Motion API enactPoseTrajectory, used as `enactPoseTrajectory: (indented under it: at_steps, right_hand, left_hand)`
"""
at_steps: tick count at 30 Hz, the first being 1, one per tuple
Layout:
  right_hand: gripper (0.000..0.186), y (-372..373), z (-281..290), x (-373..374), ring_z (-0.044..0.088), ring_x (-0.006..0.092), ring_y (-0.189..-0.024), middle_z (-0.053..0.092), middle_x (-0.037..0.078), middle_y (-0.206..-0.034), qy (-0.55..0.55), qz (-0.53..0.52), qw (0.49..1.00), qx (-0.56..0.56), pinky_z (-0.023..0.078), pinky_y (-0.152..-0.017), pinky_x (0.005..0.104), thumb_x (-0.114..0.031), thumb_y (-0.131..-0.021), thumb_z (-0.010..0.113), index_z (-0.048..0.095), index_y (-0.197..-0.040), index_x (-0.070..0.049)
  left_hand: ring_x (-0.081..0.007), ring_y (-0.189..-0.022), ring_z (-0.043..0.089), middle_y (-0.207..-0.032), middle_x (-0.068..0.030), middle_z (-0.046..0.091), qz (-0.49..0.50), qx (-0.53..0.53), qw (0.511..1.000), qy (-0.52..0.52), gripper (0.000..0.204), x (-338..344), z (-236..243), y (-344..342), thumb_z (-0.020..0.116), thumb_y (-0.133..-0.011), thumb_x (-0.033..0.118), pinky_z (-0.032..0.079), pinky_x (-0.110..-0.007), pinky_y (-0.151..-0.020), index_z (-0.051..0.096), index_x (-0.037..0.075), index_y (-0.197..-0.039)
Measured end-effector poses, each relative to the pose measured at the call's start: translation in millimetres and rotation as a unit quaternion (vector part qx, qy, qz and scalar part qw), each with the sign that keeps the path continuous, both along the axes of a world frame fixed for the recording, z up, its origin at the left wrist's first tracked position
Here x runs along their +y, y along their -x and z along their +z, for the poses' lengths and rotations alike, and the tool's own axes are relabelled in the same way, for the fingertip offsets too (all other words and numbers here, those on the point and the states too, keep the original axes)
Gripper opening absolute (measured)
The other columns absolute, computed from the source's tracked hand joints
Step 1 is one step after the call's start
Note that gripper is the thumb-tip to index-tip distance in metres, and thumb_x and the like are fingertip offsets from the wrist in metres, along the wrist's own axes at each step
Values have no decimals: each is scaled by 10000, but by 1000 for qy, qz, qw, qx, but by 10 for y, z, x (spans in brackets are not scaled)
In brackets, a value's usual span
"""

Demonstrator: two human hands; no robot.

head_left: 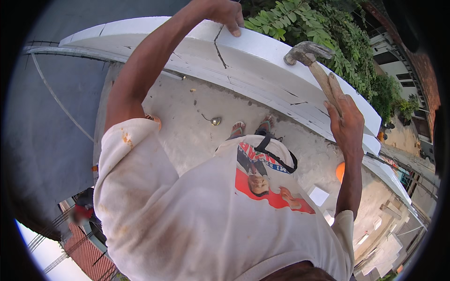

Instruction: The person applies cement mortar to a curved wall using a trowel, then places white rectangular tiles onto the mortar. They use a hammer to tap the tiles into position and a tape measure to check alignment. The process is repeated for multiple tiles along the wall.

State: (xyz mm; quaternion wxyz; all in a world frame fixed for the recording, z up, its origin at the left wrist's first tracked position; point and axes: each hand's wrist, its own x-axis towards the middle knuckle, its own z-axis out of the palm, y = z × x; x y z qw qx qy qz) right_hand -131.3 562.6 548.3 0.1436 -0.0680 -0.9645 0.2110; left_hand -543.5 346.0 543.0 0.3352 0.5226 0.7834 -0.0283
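My right hand [346,122] grips the wooden handle of a claw hammer [309,52], its steel head raised just over the white parapet wall [262,61]. My left hand [224,13] rests on top of that wall, fingers curled over its edge beside a dark crack [218,44]. I stand on a rough concrete ledge [187,117] in sandals [237,127], wearing a stained white shirt.
A small metal object on a wire [215,121] lies on the concrete near my feet. Green leafy plants [323,23] grow beyond the wall. An orange round object [340,171] sits low on the right. Rooftops and buildings lie far below.
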Motion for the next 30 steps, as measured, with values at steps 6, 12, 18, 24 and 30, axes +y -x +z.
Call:
enactPoseTrajectory:
  at_steps: [6, 12, 18, 24, 30]
  right_hand:
    - [434, -140, -16, 146, 656, 292, -757, 656, 129, -953, 15, -50, 996, 77, 537, -689, 402, -106, -966, 757, 662, -1389, -87]
    - [514, -715, 33, 575, 691, 180, -842, 743, 158, -1118, -17, -79, 997, -17, 554, -699, 332, -128, -1008, 747, 595, -1482, -1]
    - [583, -1200, 111, 746, 737, 205, -1015, 752, 172, -1297, 112, -197, 965, 129, 586, -893, 332, -124, -969, 785, 591, -1509, -19]
    - [688, -1385, 210, 824, 665, 98, -877, 624, 145, -1509, 112, -220, 936, 252, 563, -732, 238, -75, -996, 755, 449, -1607, 4]
    - [592, -1709, -49, 1109, 643, 132, -840, 736, 78, -1073, -67, -175, 982, -27, 545, -697, 306, -30, -995, 736, 522, -1543, 37]
  left_hand:
    - [-292, -940, 776, -1074, -139, 826, 53, 38, 997, -39, 451, 220, 179, -315, 873, -774, 197, 549, -453, -965, 821, 77, -1206]
    - [-315, -991, 776, -1111, -173, 813, -10, -44, 999, -10, 657, 468, 117, -253, 897, -695, 410, 558, -463, -1019, 805, 46, -1234]
    - [-334, -1094, 756, -1242, -203, 770, -77, -186, 979, -10, 854, 1590, -107, -1011, 852, -755, 596, 553, -439, -1055, 709, 54, -1399]
    - [-337, -1238, 695, -1350, -194, 724, -112, -311, 943, -28, 1014, 2272, -341, -1497, 923, -666, 548, 493, -432, -1140, 613, 89, -1515]
    - [-316, -1262, 676, -1394, -181, 704, -92, -377, 922, 19, 1077, 2419, -329, -1540, 964, -576, 479, 475, -417, -1147, 615, 84, -1515]
